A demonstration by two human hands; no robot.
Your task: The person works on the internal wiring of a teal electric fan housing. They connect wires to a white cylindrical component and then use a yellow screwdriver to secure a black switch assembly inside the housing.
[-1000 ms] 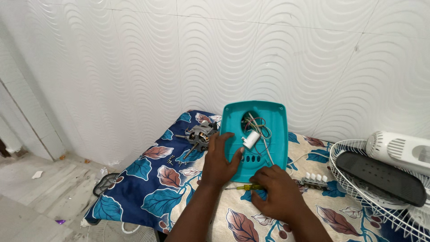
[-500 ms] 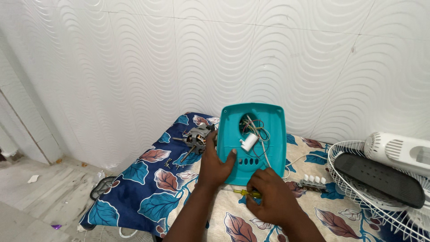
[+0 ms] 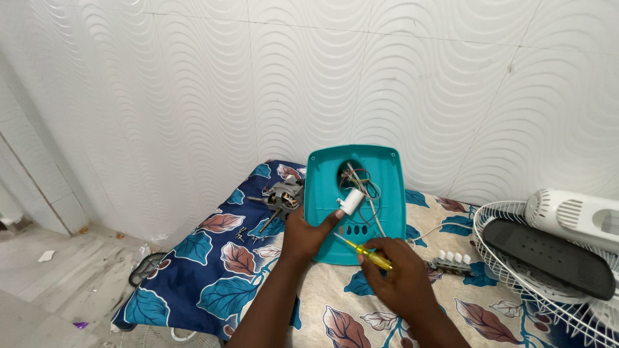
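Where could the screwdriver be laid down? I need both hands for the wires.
Bare cloth lies left of the left hand, below the motor. Another patch sits below the switch block. It is crowded by the teal cover and fan grille.

A teal plastic fan housing (image 3: 371, 193) stands tilted upright on the floral cloth (image 3: 213, 258), wires and a white capacitor (image 3: 352, 201) hanging from its opening, a yellow-handled screwdriver (image 3: 365, 251) just before it.
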